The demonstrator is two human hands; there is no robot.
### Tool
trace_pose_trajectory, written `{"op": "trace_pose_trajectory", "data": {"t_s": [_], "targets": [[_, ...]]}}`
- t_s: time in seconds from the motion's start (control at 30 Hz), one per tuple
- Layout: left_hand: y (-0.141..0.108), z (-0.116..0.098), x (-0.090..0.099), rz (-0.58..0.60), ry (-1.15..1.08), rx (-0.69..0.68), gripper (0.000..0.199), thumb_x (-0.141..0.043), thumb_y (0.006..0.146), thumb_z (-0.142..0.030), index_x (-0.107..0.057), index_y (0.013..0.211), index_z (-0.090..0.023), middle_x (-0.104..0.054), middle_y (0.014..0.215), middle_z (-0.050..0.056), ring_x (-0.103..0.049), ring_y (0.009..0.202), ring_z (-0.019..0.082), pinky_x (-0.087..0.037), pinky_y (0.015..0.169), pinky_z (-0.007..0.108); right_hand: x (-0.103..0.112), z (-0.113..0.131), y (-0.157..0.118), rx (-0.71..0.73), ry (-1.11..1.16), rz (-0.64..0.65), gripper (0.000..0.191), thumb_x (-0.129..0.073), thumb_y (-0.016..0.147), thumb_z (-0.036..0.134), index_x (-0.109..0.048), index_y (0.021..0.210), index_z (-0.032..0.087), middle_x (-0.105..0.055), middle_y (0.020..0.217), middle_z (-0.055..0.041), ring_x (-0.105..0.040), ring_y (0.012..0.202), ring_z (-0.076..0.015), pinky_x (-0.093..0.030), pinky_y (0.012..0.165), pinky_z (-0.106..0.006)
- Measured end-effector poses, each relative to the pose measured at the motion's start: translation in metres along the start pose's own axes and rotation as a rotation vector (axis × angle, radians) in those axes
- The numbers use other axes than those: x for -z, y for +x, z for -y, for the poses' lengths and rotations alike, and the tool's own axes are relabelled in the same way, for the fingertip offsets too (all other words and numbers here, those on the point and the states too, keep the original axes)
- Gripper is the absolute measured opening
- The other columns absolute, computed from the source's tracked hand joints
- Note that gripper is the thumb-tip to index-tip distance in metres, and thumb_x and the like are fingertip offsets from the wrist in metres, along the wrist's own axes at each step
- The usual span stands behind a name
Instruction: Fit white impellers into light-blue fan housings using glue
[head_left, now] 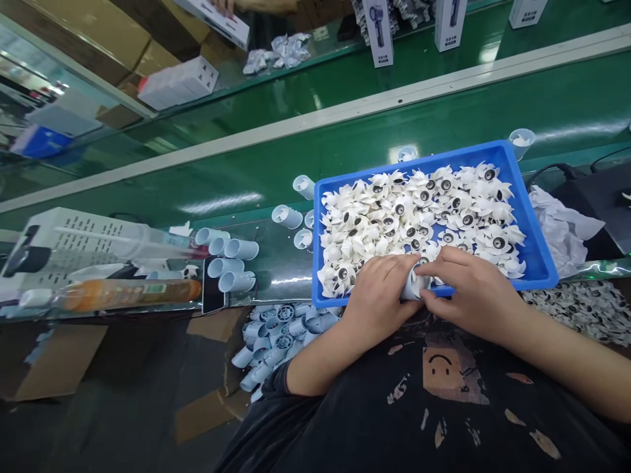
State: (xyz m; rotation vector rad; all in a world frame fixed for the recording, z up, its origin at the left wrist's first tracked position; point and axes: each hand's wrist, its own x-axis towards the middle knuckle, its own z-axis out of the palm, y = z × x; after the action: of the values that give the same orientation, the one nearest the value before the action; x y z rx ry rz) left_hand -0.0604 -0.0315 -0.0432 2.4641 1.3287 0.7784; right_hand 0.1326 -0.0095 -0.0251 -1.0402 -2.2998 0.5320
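Note:
My left hand (378, 289) is wrapped round a light blue plastic tube (413, 286) at the near edge of the blue tray (541, 259). At the tube's mouth, the fingers of my right hand (466, 282) are closed on a white fan impeller (422, 262), mostly hidden by the fingertips. Just beyond both hands, the tray holds a heap of white bladed impellers (389, 210) with dark round hubs. Around the tray's far and left sides stand several similar tubes (287, 217), some with white blades inside.
More empty-looking tubes (236, 281) are grouped by a phone (214, 292) and an orange drink bottle (128, 295) on the left. Below the bench edge lies a pile of blue housings (279, 341). Crumpled white plastic (562, 226) sits right of the tray. Boxes (378, 33) stand across the green line.

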Motion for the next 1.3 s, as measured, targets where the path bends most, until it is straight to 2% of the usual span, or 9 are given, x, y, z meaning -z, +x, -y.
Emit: {"op": "trace_pose_trajectory", "data": {"t_s": [0.1, 0.27, 0.37, 0.53, 0.8, 0.97, 1.07, 1.17, 1.3], "targets": [[-0.003, 0.002, 0.003, -0.025, -0.057, 0.045, 0.045, -0.064, 0.088, -0.04, -0.05, 0.126, -0.019, -0.07, 0.115, 0.011, -0.067, 0.105, 0.026, -0.052, 0.089, 0.041, 0.004, -0.008, -0.001, -0.145, 0.406, -0.026, 0.018, -0.058, 0.08, 0.021, -0.066, 0.095, 0.016, -0.049, 0.072, -0.0018, -0.048, 0.063, -0.0119, -0.04, 0.058, -0.025], [-0.008, 0.003, 0.007, -0.075, -0.185, 0.071, 0.054, -0.071, 0.083, -0.045, -0.051, 0.128, -0.024, -0.071, 0.114, 0.01, -0.067, 0.103, 0.026, -0.053, 0.091, 0.043, 0.002, -0.023, -0.004, -0.617, 1.438, 0.159, 0.042, -0.077, 0.072, 0.041, -0.053, 0.099, 0.019, -0.059, 0.083, -0.0011, -0.061, 0.07, -0.0137, -0.053, 0.07, -0.03], [-0.009, 0.004, 0.008, -0.119, -0.213, 0.061, 0.052, -0.071, 0.082, -0.044, -0.052, 0.127, -0.024, -0.07, 0.113, 0.01, -0.067, 0.103, 0.026, -0.052, 0.092, 0.044, -0.004, -0.025, -0.008, -0.681, 1.647, 0.217, 0.052, -0.084, 0.067, 0.044, -0.054, 0.101, 0.019, -0.062, 0.084, -0.0003, -0.065, 0.073, -0.0149, -0.055, 0.077, -0.032], [-0.009, 0.004, 0.008, -0.184, -0.246, 0.025, 0.053, -0.071, 0.083, -0.045, -0.051, 0.127, -0.024, -0.07, 0.113, 0.01, -0.066, 0.103, 0.026, -0.052, 0.092, 0.045, -0.006, -0.021, -0.01, -0.661, 1.718, 0.252, 0.045, -0.084, 0.071, 0.038, -0.057, 0.102, 0.019, -0.064, 0.086, 0.0001, -0.066, 0.075, -0.0126, -0.055, 0.078, -0.028], [-0.01, 0.002, 0.008, -0.194, -0.222, -0.013, 0.055, -0.069, 0.083, -0.048, -0.049, 0.128, -0.024, -0.07, 0.112, 0.01, -0.067, 0.103, 0.026, -0.051, 0.094, 0.045, -0.002, -0.016, -0.01, -0.49, 1.409, 0.21, 0.038, -0.075, 0.08, 0.046, -0.059, 0.103, 0.021, -0.063, 0.089, -0.0024, -0.062, 0.076, -0.0119, -0.053, 0.072, -0.026], [-0.008, -0.002, 0.002, -0.229, -0.106, -0.076, 0.043, -0.063, 0.084, -0.04, -0.05, 0.121, -0.021, -0.072, 0.105, 0.009, -0.069, 0.099, 0.024, -0.051, 0.099, 0.046, 0.013, 0.01, -0.005, 0.018, 0.416, 0.077, 0.018, -0.055, 0.092, 0.017, -0.06, 0.109, 0.017, -0.063, 0.102, -0.0077, -0.06, 0.092, -0.016, -0.05, 0.079, -0.029], [-0.004, -0.004, -0.004, -0.237, -0.063, -0.113, 0.036, -0.06, 0.086, -0.035, -0.051, 0.118, -0.019, -0.072, 0.101, 0.009, -0.07, 0.095, 0.021, -0.057, 0.087, 0.037, 0.016, 0.022, -0.001, 0.155, -0.017, 0.086, 0.016, -0.051, 0.095, 0.017, -0.063, 0.104, 0.014, -0.062, 0.094, -0.0082, -0.056, 0.085, -0.0191, -0.044, 0.075, -0.032], [-0.001, -0.004, -0.007, -0.249, -0.064, -0.114, 0.028, -0.059, 0.088, -0.033, -0.052, 0.111, -0.02, -0.072, 0.096, 0.007, -0.07, 0.091, 0.02, -0.058, 0.083, 0.033, 0.013, 0.025, 0.002, 0.152, -0.171, 0.088, 0.014, -0.054, 0.094, 0.02, -0.068, 0.095, 0.015, -0.057, 0.085, -0.0076, -0.047, 0.076, -0.02, -0.035, 0.067, -0.032], [-0.001, -0.004, -0.006, -0.292, -0.029, -0.04, 0.025, -0.06, 0.085, -0.029, -0.054, 0.108, -0.021, -0.073, 0.094, 0.005, -0.07, 0.089, 0.02, -0.059, 0.081, 0.034, 0.006, 0.019, 0.008, 0.148, -0.118, 0.081, 0.011, -0.06, 0.092, 0.021, -0.07, 0.094, 0.017, -0.052, 0.075, -0.0051, -0.041, 0.071, -0.0181, -0.029, 0.065, -0.03]]}}
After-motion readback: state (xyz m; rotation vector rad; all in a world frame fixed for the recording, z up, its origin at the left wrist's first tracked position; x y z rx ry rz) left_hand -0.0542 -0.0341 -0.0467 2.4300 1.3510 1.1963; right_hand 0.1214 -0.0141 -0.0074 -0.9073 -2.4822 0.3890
